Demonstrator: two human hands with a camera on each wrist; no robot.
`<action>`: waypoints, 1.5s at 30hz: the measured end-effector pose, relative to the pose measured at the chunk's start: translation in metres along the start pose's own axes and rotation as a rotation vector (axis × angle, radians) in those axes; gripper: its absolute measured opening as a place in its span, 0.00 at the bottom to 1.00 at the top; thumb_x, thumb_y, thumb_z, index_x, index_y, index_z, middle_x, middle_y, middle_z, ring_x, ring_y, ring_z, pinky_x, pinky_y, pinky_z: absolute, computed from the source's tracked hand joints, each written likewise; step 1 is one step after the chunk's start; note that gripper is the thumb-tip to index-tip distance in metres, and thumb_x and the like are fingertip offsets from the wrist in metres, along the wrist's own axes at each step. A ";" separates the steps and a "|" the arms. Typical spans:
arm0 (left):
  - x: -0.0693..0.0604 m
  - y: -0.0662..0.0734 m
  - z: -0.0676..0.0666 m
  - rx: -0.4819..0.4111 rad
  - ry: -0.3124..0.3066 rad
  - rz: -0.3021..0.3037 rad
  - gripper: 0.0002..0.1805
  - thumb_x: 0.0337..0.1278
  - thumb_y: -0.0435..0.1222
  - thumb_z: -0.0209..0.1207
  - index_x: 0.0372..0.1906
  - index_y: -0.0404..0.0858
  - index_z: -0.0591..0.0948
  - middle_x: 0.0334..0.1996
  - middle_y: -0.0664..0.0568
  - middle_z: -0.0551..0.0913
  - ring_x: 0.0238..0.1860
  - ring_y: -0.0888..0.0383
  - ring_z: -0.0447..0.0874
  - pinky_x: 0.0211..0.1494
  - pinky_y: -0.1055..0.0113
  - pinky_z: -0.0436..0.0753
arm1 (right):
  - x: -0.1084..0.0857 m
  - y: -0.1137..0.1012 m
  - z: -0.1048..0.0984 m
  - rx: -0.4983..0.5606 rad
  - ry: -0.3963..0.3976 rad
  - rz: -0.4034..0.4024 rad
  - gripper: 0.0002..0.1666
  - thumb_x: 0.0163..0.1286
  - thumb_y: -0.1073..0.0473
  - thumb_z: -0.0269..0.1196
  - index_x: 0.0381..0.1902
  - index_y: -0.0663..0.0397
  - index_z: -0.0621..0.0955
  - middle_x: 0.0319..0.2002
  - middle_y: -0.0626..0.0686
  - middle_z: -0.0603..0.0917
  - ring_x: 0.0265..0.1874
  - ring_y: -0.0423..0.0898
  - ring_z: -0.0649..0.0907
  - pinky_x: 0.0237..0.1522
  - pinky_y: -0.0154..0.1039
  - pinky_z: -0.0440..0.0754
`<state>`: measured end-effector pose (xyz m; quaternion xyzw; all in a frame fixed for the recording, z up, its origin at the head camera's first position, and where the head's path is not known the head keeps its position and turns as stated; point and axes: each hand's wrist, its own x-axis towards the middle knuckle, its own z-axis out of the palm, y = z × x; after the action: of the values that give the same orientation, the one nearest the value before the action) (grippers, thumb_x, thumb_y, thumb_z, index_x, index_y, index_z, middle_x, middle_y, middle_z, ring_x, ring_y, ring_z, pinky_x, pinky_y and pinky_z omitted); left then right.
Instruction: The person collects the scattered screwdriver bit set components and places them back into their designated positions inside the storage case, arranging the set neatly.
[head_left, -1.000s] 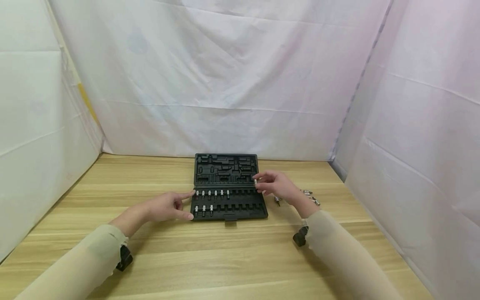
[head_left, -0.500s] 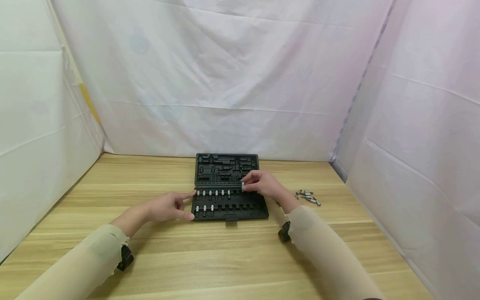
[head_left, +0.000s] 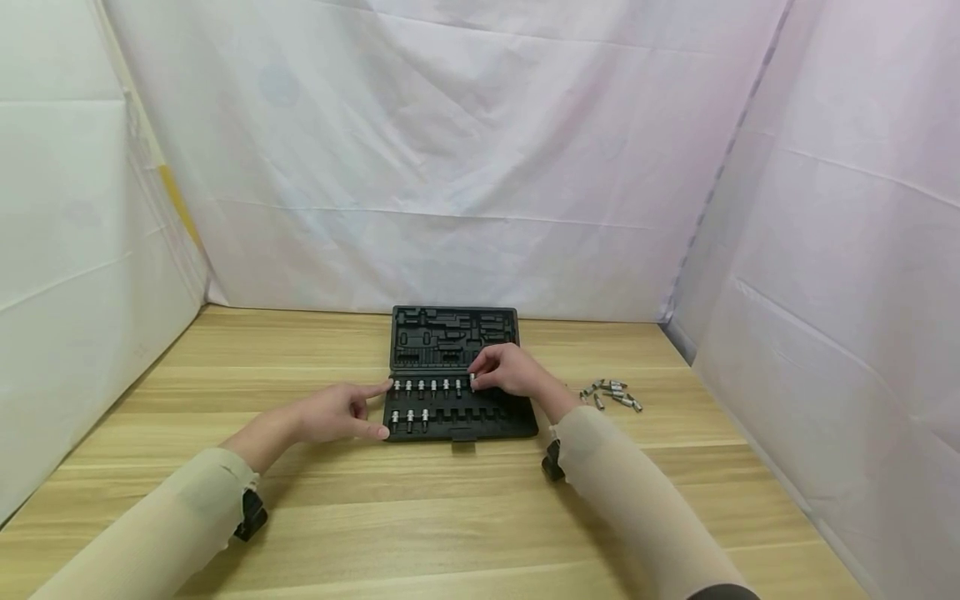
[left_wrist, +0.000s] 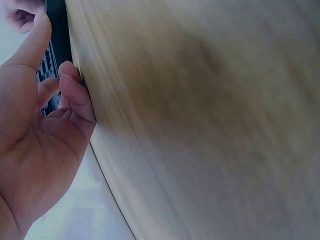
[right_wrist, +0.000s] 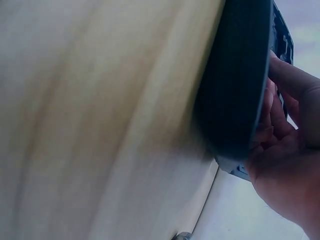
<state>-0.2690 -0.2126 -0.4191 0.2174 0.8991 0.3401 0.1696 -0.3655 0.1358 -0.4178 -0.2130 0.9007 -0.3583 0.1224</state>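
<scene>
A black plastic case [head_left: 463, 433] lies unfolded on the table, lid section at the back. Silver bit sockets with dark tips fill the left slots of its two rows, several in the back row and three in the front row [head_left: 410, 417]. My right hand [head_left: 512, 371] pinches one bit socket [head_left: 472, 380] between thumb and fingertips, over the back row just right of the filled slots. At the case's left edge my left hand [head_left: 335, 412] rests with index finger and thumb stretched out, touching it. In the right wrist view the case wall [right_wrist: 235, 85] hides the pinched piece.
Several loose bit sockets [head_left: 617, 395] lie scattered on the wooden table [head_left: 420, 517] to the right of the case. White sheets [head_left: 450, 167] hang behind and at both sides. A dark wrist device [head_left: 552, 461] sits under the right sleeve.
My right hand has moved left with the bit socket, from the case's right side to the slot beside the filled ones, and lower. The left hand stays in place.
</scene>
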 end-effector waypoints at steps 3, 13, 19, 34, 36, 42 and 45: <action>0.000 0.000 0.000 0.003 0.000 -0.001 0.53 0.66 0.52 0.75 0.88 0.41 0.62 0.33 0.51 0.81 0.32 0.58 0.73 0.34 0.67 0.77 | 0.001 -0.001 0.000 -0.001 -0.008 0.012 0.09 0.74 0.57 0.75 0.51 0.48 0.92 0.42 0.49 0.91 0.42 0.43 0.86 0.51 0.44 0.87; 0.000 0.000 0.000 -0.005 -0.001 -0.004 0.53 0.66 0.51 0.75 0.88 0.41 0.61 0.32 0.51 0.80 0.31 0.58 0.72 0.33 0.67 0.76 | 0.000 -0.003 0.001 -0.022 -0.023 0.019 0.10 0.75 0.55 0.75 0.52 0.46 0.93 0.40 0.49 0.91 0.40 0.43 0.85 0.49 0.42 0.84; 0.000 0.000 0.000 -0.003 0.001 -0.002 0.53 0.66 0.51 0.75 0.88 0.40 0.61 0.32 0.51 0.80 0.31 0.58 0.72 0.33 0.68 0.75 | 0.000 -0.001 0.000 -0.025 -0.029 0.027 0.10 0.75 0.54 0.75 0.52 0.45 0.93 0.40 0.48 0.89 0.39 0.45 0.84 0.46 0.42 0.81; 0.000 0.000 0.000 -0.012 -0.001 -0.014 0.54 0.65 0.52 0.75 0.88 0.41 0.61 0.33 0.51 0.80 0.31 0.57 0.72 0.33 0.68 0.76 | -0.001 0.001 0.000 -0.020 -0.033 0.010 0.09 0.75 0.55 0.76 0.50 0.45 0.92 0.40 0.49 0.88 0.39 0.45 0.83 0.45 0.41 0.81; 0.001 0.000 0.000 -0.015 -0.001 -0.011 0.54 0.65 0.52 0.75 0.88 0.41 0.61 0.33 0.51 0.80 0.31 0.58 0.72 0.33 0.68 0.75 | -0.002 0.001 0.000 -0.017 -0.035 0.012 0.08 0.75 0.55 0.76 0.50 0.45 0.92 0.40 0.49 0.89 0.39 0.45 0.83 0.45 0.41 0.81; 0.001 -0.001 0.000 -0.018 0.000 -0.011 0.53 0.65 0.52 0.75 0.88 0.42 0.62 0.33 0.50 0.80 0.32 0.57 0.72 0.33 0.68 0.76 | -0.003 0.001 0.000 -0.009 -0.034 0.014 0.08 0.75 0.56 0.75 0.50 0.45 0.92 0.39 0.49 0.89 0.38 0.44 0.83 0.44 0.41 0.81; 0.001 -0.001 0.000 -0.016 0.001 -0.013 0.54 0.65 0.52 0.76 0.88 0.42 0.62 0.34 0.50 0.81 0.32 0.57 0.73 0.34 0.67 0.77 | -0.002 0.002 0.000 -0.004 -0.036 0.015 0.06 0.76 0.57 0.74 0.48 0.44 0.92 0.38 0.48 0.89 0.37 0.45 0.83 0.44 0.41 0.81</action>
<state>-0.2698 -0.2126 -0.4203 0.2100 0.8978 0.3463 0.1733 -0.3638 0.1381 -0.4188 -0.2129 0.9007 -0.3514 0.1411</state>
